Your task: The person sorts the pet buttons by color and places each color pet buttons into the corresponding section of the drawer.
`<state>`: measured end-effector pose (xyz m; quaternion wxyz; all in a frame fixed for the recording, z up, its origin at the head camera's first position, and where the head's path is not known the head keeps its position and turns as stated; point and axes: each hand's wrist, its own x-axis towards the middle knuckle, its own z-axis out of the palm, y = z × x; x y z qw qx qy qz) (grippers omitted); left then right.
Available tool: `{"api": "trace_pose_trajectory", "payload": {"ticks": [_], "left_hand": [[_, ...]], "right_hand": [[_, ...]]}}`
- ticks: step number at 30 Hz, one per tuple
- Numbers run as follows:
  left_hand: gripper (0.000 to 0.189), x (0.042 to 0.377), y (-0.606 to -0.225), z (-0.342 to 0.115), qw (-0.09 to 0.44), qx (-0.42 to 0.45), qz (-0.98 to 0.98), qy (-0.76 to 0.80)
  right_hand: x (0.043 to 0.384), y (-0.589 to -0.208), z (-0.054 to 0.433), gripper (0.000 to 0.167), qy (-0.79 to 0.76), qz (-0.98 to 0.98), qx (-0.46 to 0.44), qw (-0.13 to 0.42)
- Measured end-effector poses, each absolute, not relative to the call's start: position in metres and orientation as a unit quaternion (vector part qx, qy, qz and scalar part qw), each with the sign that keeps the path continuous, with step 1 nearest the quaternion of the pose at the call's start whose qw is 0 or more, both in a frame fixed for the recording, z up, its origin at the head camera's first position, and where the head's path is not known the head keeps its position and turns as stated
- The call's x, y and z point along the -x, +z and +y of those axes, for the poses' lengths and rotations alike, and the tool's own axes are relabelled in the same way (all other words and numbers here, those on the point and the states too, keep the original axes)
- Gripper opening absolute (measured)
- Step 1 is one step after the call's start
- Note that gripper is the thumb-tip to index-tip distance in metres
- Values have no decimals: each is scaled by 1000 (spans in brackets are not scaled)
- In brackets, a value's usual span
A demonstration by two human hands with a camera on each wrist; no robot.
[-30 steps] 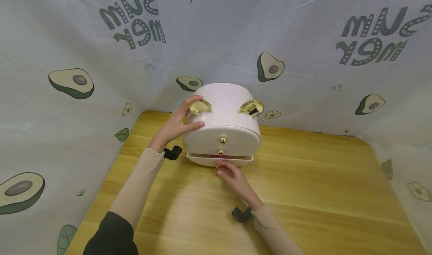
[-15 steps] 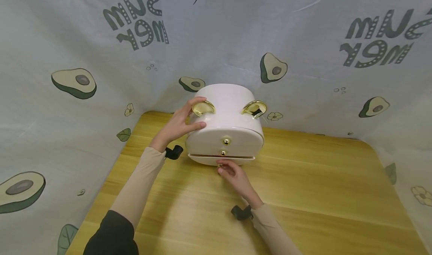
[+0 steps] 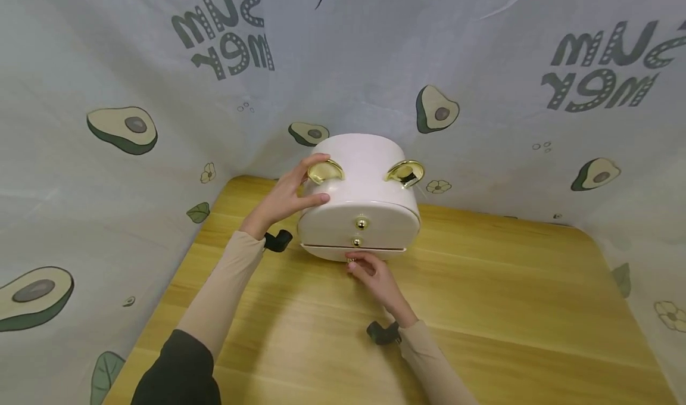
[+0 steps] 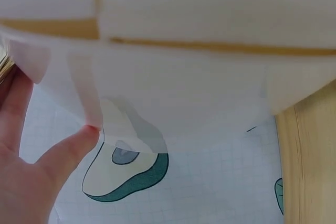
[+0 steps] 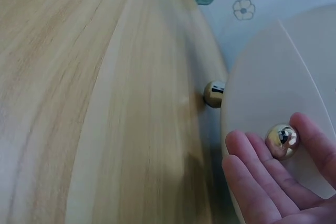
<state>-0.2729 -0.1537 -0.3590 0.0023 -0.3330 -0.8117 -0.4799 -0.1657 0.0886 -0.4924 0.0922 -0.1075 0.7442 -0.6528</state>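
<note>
A white rounded drawer box (image 3: 364, 167) with gold ears (image 3: 405, 173) stands at the back of the table, its gold knobs (image 3: 361, 223) in front. Its bottom drawer (image 3: 324, 252) shows only a thin slit above its front. My left hand (image 3: 284, 199) rests spread on the box's left side, around the left ear, the thumb straight on the shell. In the left wrist view, a fingertip reaches the ear and the thumb (image 4: 76, 148) touches the shell. My right hand (image 3: 377, 280) holds the bottom drawer's gold knob (image 5: 282, 141) between finger and thumb. The drawer's inside is hidden.
The wooden table (image 3: 509, 298) extends to both sides and in front of the box. A pale cloth (image 3: 482, 137) printed with avocados and lettering hangs behind and along the sides. Each wrist wears a black camera mount (image 3: 383, 333).
The bottom drawer has slid inward with my right hand on its knob, so the gap above its front has narrowed to a slit. My left hand stays on the box; the view shifts slightly.
</note>
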Motion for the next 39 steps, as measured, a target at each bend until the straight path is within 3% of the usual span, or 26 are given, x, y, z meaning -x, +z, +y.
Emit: {"api": "trace_pose_trajectory", "payload": {"ticks": [23,32,37,39], "left_hand": [[72,283,-369,-144,-9,339,-802,-491],[72,284,-374,-149,8,339,-794,-505],[73,275,-371,-149,15,315,-792,-523],[70,272,-372,-150,41,311,-793,-522]], "right_hand": [[163,-500,98,32,-691,712,98,75],[162,-503,99,38,-686,711,117,101],[156,-501,122,42,-678,712,123,135],[153,-496,137,43,-670,722,103,140]]}}
